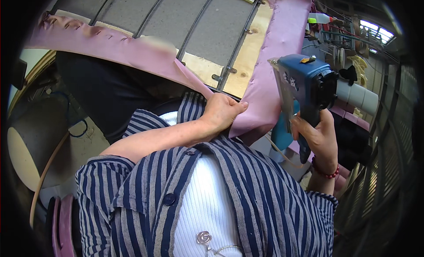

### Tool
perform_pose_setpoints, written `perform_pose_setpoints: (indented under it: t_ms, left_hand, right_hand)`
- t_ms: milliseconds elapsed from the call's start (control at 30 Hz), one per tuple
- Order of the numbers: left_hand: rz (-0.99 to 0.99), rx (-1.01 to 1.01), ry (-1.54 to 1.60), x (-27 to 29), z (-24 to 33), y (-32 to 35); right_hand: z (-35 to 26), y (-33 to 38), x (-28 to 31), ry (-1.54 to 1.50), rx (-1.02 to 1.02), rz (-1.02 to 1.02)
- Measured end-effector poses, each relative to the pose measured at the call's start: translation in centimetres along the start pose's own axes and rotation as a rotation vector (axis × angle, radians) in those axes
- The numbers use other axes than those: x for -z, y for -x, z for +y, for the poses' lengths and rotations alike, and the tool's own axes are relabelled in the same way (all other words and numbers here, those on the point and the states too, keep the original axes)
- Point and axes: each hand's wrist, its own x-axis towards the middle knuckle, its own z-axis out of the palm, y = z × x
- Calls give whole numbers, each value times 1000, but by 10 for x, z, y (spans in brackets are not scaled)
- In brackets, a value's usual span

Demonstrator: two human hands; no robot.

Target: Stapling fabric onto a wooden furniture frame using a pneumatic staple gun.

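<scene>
A pink leather-like cover point(289, 40) is folded over the edges of a pale wooden frame point(251, 51). At the frame's near corner my left hand point(220, 112) pinches the cover, fingers and thumb pressed together on its edge. My right hand point(321, 135) grips the handle of a blue staple gun point(304, 76), held up to the right of that corner, apart from the wood. Its nose points up and left. Dark metal springs point(193, 29) cross the frame over grey fabric point(176, 16). Small metal clips point(216, 77) fix their ends to the wood.
A tan hose point(52, 160) curves along the left side. Below the staple gun is a teal object point(282, 135), partly hidden. Pale rolls point(364, 99) and dark cylinders point(353, 137) stand at the right, with cluttered shelving behind.
</scene>
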Motion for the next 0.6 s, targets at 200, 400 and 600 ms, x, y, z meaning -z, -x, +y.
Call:
perform_pose_setpoints:
  t_ms: [200, 400, 600]
  left_hand:
    - [43, -6, 104, -5, -16, -5]
    - [7, -26, 68, -1, -5, -5]
    - [-26, -44, 45, 2, -6, -6]
  right_hand:
    - [-34, 1, 2, 64, -242, -288]
    - [-50, -9, -1, 269, -343, -408]
    - [-58, -22, -7, 338, -382, -484]
